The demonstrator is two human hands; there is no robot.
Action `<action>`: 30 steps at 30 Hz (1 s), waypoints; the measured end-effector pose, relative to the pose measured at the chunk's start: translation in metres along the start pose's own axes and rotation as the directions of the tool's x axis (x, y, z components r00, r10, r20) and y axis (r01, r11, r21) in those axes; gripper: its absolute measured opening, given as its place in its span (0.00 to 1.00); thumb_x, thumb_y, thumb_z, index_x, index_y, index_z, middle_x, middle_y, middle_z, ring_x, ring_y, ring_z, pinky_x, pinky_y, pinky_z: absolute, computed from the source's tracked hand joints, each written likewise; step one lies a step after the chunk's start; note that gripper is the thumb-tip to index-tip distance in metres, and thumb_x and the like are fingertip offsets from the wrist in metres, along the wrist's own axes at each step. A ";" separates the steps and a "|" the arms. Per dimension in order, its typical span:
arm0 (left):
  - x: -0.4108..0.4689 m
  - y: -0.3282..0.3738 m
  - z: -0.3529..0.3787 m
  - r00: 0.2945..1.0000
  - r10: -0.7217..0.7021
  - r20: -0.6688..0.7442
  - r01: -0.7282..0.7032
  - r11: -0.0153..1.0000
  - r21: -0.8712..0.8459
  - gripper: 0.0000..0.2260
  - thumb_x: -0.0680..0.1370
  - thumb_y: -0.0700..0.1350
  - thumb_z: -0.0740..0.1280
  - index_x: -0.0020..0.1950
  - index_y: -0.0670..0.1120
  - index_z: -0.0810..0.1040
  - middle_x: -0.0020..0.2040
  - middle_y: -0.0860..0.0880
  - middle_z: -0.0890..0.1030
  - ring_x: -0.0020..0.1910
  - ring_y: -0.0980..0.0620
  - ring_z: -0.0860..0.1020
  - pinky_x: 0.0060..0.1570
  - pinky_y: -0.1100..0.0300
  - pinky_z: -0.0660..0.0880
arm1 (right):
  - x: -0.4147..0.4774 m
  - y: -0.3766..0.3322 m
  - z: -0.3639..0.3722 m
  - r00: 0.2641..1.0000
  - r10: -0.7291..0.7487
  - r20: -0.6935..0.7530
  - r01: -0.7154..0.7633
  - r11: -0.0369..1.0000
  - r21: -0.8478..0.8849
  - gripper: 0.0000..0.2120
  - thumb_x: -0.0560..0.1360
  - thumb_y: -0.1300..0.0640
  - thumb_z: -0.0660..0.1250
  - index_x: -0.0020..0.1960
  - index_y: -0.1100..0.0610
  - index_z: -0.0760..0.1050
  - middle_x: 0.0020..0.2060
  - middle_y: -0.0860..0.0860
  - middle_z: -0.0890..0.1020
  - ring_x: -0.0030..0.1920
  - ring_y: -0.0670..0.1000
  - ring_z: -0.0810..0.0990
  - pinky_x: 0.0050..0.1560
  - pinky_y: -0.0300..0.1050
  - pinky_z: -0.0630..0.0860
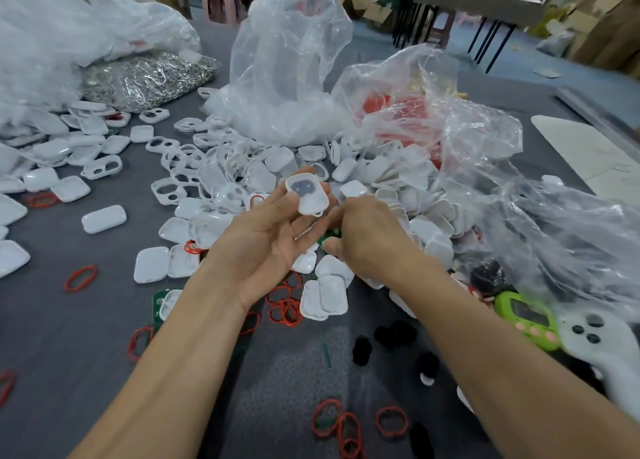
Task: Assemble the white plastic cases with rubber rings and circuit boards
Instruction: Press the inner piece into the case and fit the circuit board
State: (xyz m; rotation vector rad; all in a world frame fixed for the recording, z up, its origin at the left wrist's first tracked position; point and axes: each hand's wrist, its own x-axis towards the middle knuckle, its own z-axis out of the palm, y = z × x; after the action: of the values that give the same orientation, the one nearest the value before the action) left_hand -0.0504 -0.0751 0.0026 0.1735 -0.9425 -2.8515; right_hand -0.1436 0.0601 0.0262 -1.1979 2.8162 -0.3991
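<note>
Red rings (341, 420) foremost; left hand (266, 237) pinches white case (307, 193); right hand (367, 237) pinches green piece (328, 236), probably circuit board.

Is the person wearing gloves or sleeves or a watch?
No. The left hand and the right hand are bare: no gloves, no rings showing. The left forearm and right forearm are bare too, with no sleeves, watch or bracelet in view.
</note>
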 end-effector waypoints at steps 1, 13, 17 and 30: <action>0.000 -0.001 0.000 1.000 -0.001 0.002 0.001 1.000 0.002 0.12 0.79 0.42 0.67 0.60 0.46 0.85 0.59 0.44 0.85 0.59 0.47 0.84 0.54 0.56 0.81 | -0.001 0.000 -0.003 0.999 0.010 -0.051 -0.007 0.998 0.055 0.07 0.71 0.56 0.74 0.49 0.51 0.87 0.41 0.50 0.85 0.46 0.52 0.81 0.48 0.43 0.76; -0.006 -0.013 0.009 0.995 -0.091 0.034 0.086 0.990 0.113 0.20 0.74 0.43 0.72 0.67 0.43 0.80 0.59 0.44 0.85 0.59 0.46 0.84 0.57 0.56 0.81 | -0.066 0.036 -0.004 0.831 0.503 -0.237 -0.069 0.515 0.854 0.16 0.64 0.67 0.81 0.36 0.44 0.86 0.32 0.44 0.76 0.33 0.46 0.68 0.35 0.50 0.70; -0.007 -0.016 0.011 0.992 -0.116 0.047 0.107 0.981 0.163 0.22 0.74 0.44 0.72 0.67 0.43 0.80 0.60 0.43 0.84 0.59 0.46 0.84 0.56 0.56 0.81 | -0.072 0.039 -0.001 0.836 0.531 -0.141 -0.035 0.307 0.951 0.13 0.68 0.68 0.78 0.38 0.50 0.87 0.29 0.51 0.78 0.30 0.47 0.72 0.31 0.39 0.71; -0.004 -0.023 0.011 0.987 -0.156 0.046 0.141 0.962 0.233 0.20 0.74 0.45 0.72 0.66 0.44 0.82 0.62 0.43 0.84 0.62 0.44 0.83 0.57 0.56 0.80 | -0.088 0.053 -0.014 0.922 0.384 0.044 -0.101 0.132 0.986 0.17 0.74 0.74 0.70 0.50 0.53 0.82 0.32 0.51 0.77 0.31 0.46 0.74 0.31 0.35 0.72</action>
State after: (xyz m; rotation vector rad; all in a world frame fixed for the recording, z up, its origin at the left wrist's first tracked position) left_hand -0.0503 -0.0495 -0.0017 0.1850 -1.3267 -2.8895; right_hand -0.1216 0.1611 0.0215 -0.3038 1.8632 -2.0167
